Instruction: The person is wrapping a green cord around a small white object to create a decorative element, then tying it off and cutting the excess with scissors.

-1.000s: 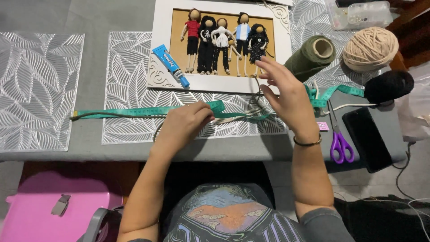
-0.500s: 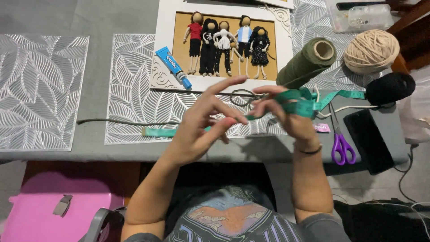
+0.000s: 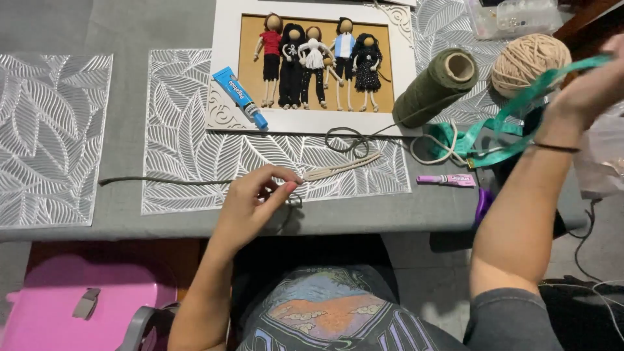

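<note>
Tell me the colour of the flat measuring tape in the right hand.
Teal green measuring tape, head view.

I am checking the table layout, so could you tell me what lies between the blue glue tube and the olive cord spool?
In the head view, the white picture frame with five small dolls lies between the blue glue tube and the olive cord spool.

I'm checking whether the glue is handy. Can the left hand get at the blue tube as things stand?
Probably yes. The left hand pinches a cord on the mat, and the blue tube lies just beyond on the frame corner, with nothing between; it would have to drop the cord.
</note>
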